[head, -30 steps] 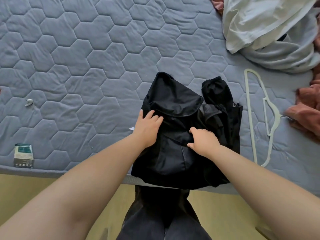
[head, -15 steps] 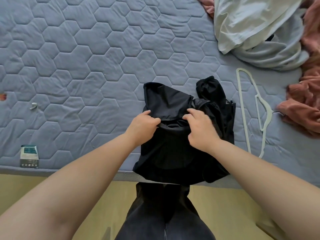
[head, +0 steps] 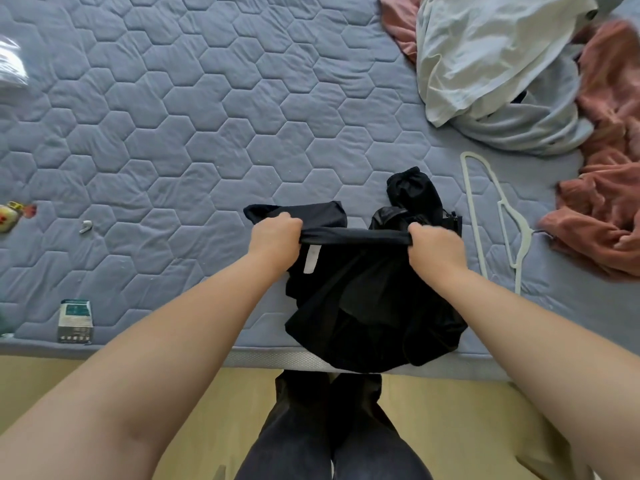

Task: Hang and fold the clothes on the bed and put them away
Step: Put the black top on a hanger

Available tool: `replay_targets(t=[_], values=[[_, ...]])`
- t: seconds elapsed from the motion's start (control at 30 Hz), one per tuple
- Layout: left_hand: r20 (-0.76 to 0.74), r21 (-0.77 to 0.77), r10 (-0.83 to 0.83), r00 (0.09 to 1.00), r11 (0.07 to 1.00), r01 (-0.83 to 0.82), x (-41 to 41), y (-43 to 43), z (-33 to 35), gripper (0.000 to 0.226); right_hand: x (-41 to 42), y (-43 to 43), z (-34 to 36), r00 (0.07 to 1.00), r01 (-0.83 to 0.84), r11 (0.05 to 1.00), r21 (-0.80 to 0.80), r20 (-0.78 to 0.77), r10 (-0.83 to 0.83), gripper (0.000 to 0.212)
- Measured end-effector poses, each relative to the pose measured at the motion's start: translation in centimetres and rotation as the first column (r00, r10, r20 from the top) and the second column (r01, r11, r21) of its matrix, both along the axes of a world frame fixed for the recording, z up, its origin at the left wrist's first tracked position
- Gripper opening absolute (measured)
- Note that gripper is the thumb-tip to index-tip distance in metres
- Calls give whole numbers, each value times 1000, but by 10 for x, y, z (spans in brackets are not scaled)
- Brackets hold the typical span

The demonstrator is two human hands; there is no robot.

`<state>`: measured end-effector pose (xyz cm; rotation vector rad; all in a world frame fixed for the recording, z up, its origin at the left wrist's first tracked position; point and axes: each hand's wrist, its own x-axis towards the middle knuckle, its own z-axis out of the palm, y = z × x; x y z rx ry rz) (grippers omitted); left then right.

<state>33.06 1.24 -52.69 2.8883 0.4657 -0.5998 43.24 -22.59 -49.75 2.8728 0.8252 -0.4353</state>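
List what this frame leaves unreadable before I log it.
All head view.
- Black garment: bunched folds hide what kind it is.
- Fingertips of left hand and right hand: curled under the gripped fabric band.
- Small box: print too small to read.
- Colourful object: cut by the left edge, blurred.
- Pink clothes: cut by the right edge.

gripping a taut, rolled edge of a black garment (head: pixel 367 306) with left hand (head: pixel 275 233) and right hand (head: pixel 434 247), fingers curled round it, above the near edge of a quilted blue-grey bed (head: pixel 207 116). lying flat just right of it, a pale hanger (head: pixel 498 209), near heaped whitish clothes (head: pixel 485 57) and rust-pink clothes (head: pixel 606 209). far left on the quilt, a small box (head: pixel 75 320) and an earbud (head: pixel 85 226).
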Motion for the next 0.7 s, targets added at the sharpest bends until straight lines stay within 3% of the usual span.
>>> replay_targets(t=[0.07, 0.17, 0.23, 0.3, 0.37, 0.4, 0.47, 0.5, 0.53, 0.57, 0.63, 0.7], values=[[-35, 18, 90, 995, 996, -89, 7, 1, 4, 18, 9, -3, 1, 995, 97, 990, 107, 10, -98, 10], [36, 24, 178, 983, 984, -179, 9, 6, 7, 23, 20, 1, 11, 852, 473, 837, 275, -383, -356, 25], [166, 71, 156, 974, 983, -170, 8, 13, 8, 25, 22, 1, 20, 726, 615, 733, 290, -572, -383, 28], [295, 70, 210, 932, 968, -240, 5, 23, 9, 27, 19, 1, 32, 597, 625, 763, 165, -730, -332, 27], [381, 9, 275, 883, 953, -301, 3, 31, 14, 24, 13, 0, 36, 543, 417, 909, 25, -809, -226, 34], [375, -15, 250, 893, 965, -263, 0, 33, 14, 23, 9, 2, 36, 545, 257, 966, -32, -820, -172, 36], [210, -18, -67, 976, 997, 72, -9, 37, 10, 28, 1, 10, 31, 551, -39, 994, -102, -832, -64, 33], [71, -27, -258, 963, 965, 261, -15, 39, 6, 33, -4, 14, 26, 550, -102, 990, -95, -835, -23, 31], [-38, -54, -325, 945, 945, 323, -22, 40, 2, 38, -8, 18, 20, 566, -83, 995, -60, -825, -2, 27], [-104, -47, -310, 945, 951, 307, -29, 44, -4, 42, -11, 23, 16, 594, 9, 1000, 0, -804, -5, 23], [-116, -44, -49, 992, 998, 44, -43, 53, -16, 51, -13, 34, 5, 682, 239, 964, 115, -727, -82, 20], [-174, -114, 213, 961, 965, -235, -54, 59, -28, 55, -12, 46, -9, 760, 338, 926, 170, -630, -162, 24]])
